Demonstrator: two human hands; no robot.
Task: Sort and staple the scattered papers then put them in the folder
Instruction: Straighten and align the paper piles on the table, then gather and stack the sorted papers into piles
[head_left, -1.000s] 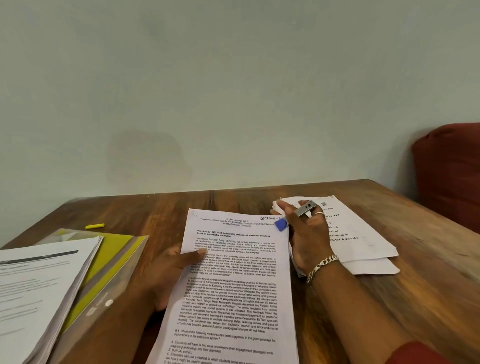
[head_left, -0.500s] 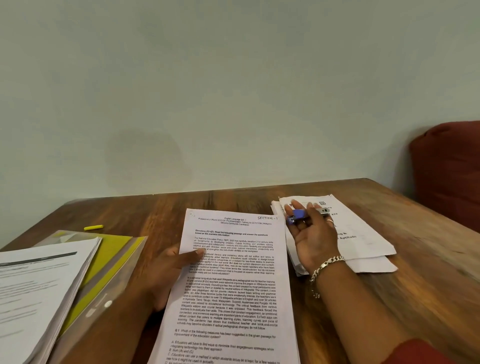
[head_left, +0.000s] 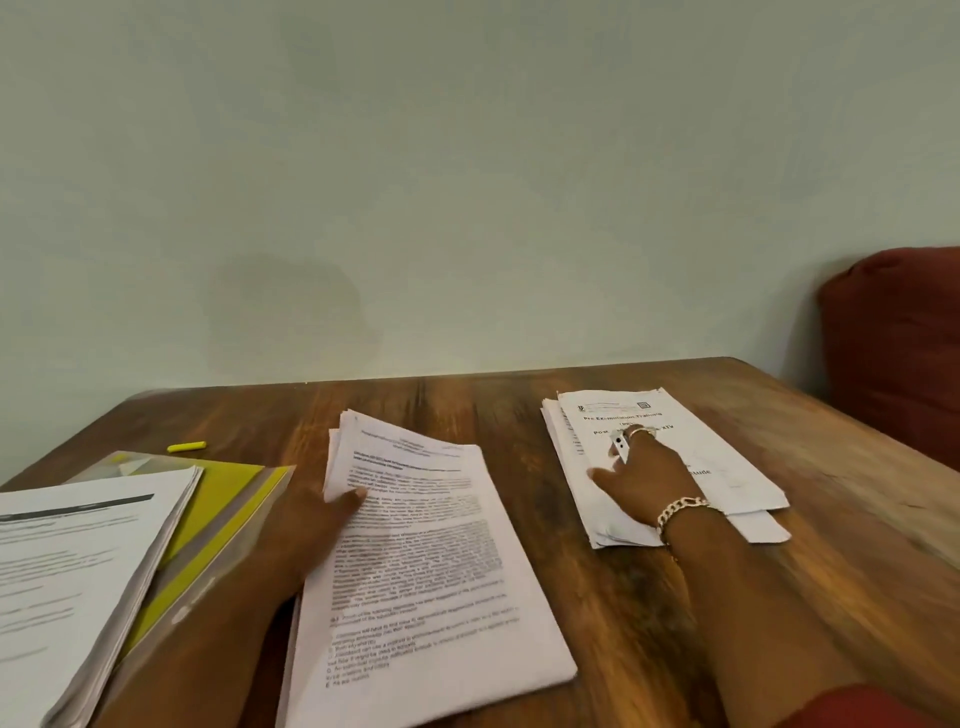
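Note:
A printed paper stack (head_left: 431, 561) lies in the middle of the wooden table (head_left: 857, 545). My left hand (head_left: 317, 525) grips its left edge, thumb on top, and the top corner pages fan apart. My right hand (head_left: 644, 478) rests on a second pile of papers (head_left: 727, 457) to the right, its fingers holding a small silver stapler (head_left: 620, 448) against the top sheet. A yellow folder in a clear sleeve (head_left: 223, 499) lies at the left under another pile.
A thick stack of printed sheets (head_left: 78, 551) covers most of the folder at the left edge. A small yellow marker-like stick (head_left: 186, 446) lies behind it. A dark red cushion (head_left: 898, 353) stands past the table's right corner, with a plain wall behind.
My right hand has carried the stapler from the middle stack's top right corner onto the right pile. The middle stack has dropped flatter onto the table, and its top corner now fans out.

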